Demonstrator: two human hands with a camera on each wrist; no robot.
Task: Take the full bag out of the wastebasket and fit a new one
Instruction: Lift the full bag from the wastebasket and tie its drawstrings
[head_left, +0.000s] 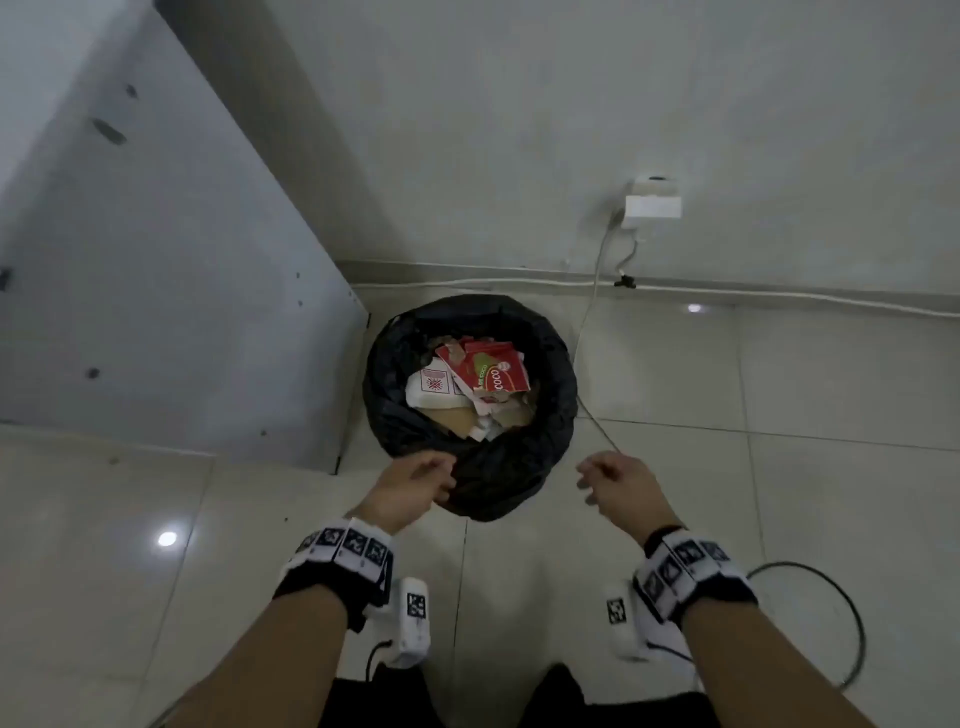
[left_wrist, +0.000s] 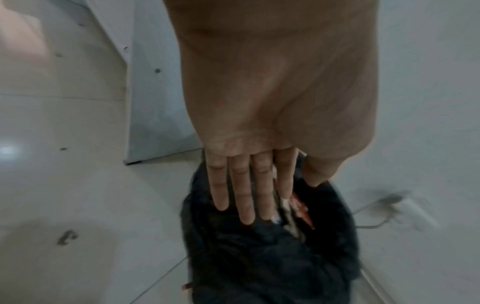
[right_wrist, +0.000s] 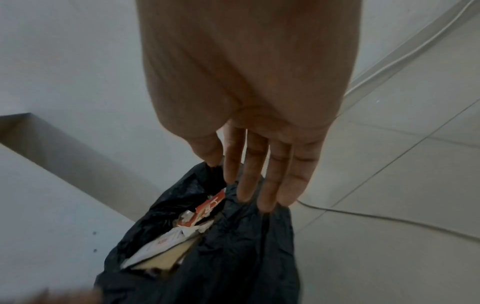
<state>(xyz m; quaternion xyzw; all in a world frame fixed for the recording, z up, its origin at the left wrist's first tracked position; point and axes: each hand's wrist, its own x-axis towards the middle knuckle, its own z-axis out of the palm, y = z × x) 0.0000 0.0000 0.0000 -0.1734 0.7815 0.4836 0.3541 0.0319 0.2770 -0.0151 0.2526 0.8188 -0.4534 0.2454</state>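
A wastebasket lined with a black bag (head_left: 519, 467) stands on the tiled floor against the wall. The basket itself is hidden under the bag. The bag is filled with cardboard and red-and-white cartons (head_left: 488, 374). My left hand (head_left: 423, 478) hovers at the bag's near-left rim, with straight fingers (left_wrist: 241, 195) stretched over the black bag (left_wrist: 259, 257); contact is unclear. My right hand (head_left: 605, 478) is just right of the basket, holding nothing. In the right wrist view its fingers (right_wrist: 259, 185) are straight above the bag (right_wrist: 233, 257).
A grey cabinet panel (head_left: 156, 260) stands close on the basket's left. A wall socket with a plug (head_left: 652, 205) sits behind, and its thin cable (head_left: 597, 415) runs down past the basket's right side. A black cable loop (head_left: 841, 597) lies on the floor at right.
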